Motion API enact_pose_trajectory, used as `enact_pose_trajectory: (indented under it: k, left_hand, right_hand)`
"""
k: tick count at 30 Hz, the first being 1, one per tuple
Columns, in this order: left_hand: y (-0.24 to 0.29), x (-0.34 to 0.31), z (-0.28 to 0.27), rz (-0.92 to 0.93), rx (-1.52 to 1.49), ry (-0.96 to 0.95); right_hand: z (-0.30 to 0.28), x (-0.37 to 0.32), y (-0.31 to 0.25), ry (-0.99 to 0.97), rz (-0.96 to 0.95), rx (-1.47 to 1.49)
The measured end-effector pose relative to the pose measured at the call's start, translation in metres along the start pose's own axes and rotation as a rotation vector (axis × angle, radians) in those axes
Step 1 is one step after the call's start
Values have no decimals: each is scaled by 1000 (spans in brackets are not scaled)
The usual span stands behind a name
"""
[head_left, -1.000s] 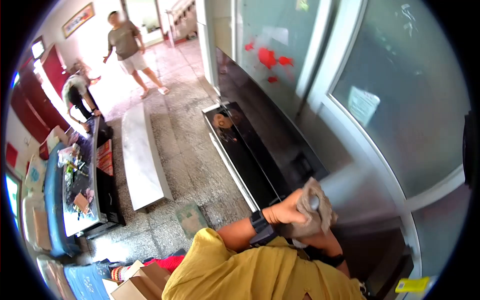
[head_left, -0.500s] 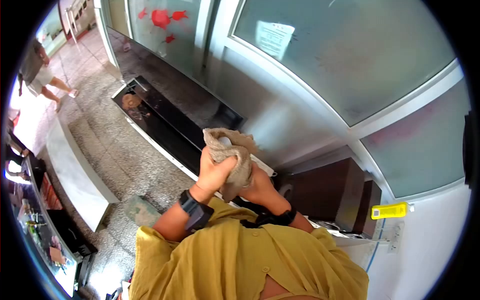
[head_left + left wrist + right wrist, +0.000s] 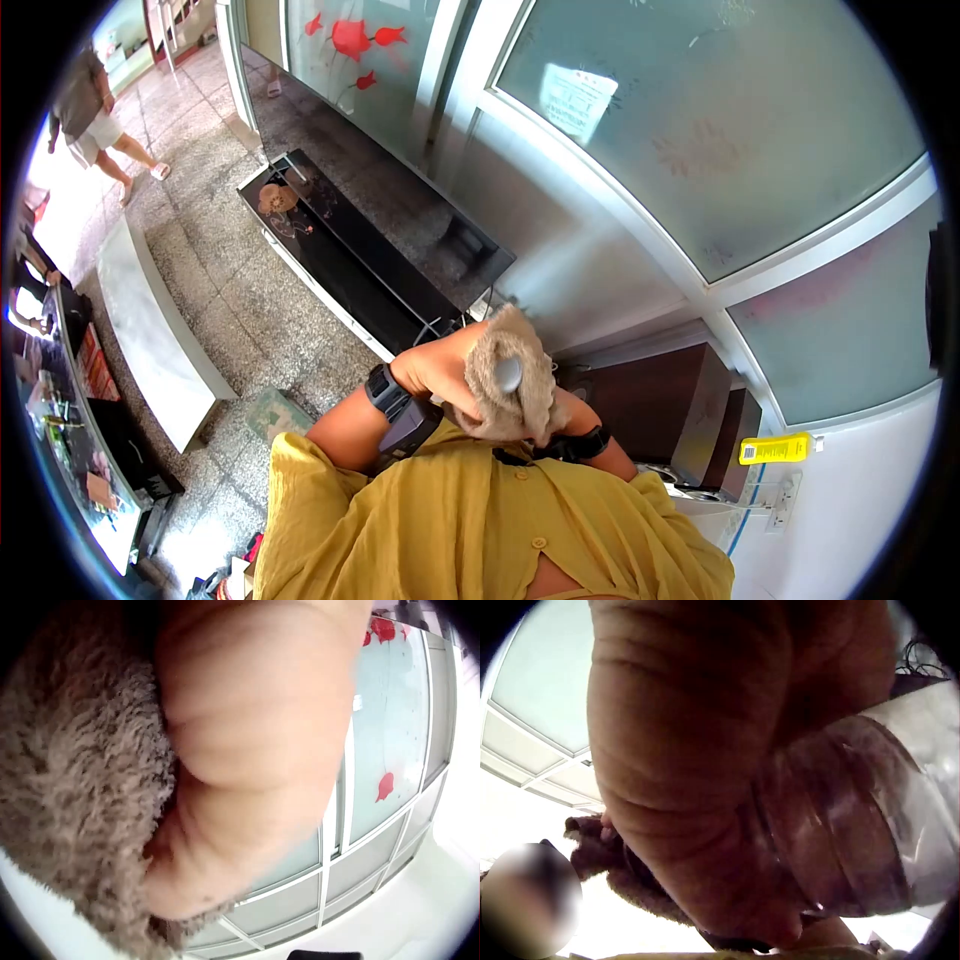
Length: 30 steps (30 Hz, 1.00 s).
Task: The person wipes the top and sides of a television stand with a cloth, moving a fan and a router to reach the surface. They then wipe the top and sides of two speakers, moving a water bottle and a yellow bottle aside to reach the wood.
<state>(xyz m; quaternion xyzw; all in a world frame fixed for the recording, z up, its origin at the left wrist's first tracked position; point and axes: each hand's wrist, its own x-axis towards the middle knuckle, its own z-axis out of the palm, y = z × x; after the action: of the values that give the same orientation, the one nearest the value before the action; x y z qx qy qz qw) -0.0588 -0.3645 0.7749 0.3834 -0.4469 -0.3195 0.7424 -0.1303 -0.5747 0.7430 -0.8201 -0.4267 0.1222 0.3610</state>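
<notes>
My left hand point(image 3: 436, 364) grips a brown fuzzy towel point(image 3: 512, 392) in front of my chest, bunched over the end of a clear ribbed vessel whose grey round end point(image 3: 508, 372) shows through the cloth. In the left wrist view the towel point(image 3: 75, 787) fills the left side beside my palm point(image 3: 247, 735). My right hand point(image 3: 572, 412) is mostly hidden behind the towel in the head view. The right wrist view shows that hand point(image 3: 690, 765) curled round the clear vessel point(image 3: 855, 825), with the towel point(image 3: 622, 874) beyond it.
A low black glass stand point(image 3: 340, 250) runs along a frosted glass wall point(image 3: 700, 130). A dark wooden cabinet point(image 3: 650, 400) and a yellow tagged item point(image 3: 775, 448) are at the right. A white bench point(image 3: 150, 330) lies on the left, and a person point(image 3: 90, 100) walks at the far left.
Both hands came down closer to my chest with the towel and vessel. The towel shifted from a loose wrap to covering the vessel's end. The head view turned slightly.
</notes>
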Motion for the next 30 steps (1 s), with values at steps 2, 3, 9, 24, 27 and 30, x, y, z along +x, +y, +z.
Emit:
enact_pose_trajectory:
  k: [2, 3, 9, 24, 27, 30]
  left_hand:
    - [-11, 5, -2, 27, -20, -136]
    - [4, 4, 4, 20, 39, -53]
    - [-13, -2, 5, 50, -104, 413]
    - [-67, -29, 9, -82, 127, 573]
    - [-76, -40, -7, -69, 51, 547]
    - [-26, -15, -3, -2, 24, 513]
  right_hand:
    - [-5, 0, -12, 2, 182, 762]
    - [-8, -1, -17, 31, 229, 746]
    - [6, 13, -22, 408, 347, 622]
    - [-6, 31, -38, 636, 457, 335]
    - [2, 18, -19, 562, 383, 381]
    - [7, 17, -24, 665, 284, 266]
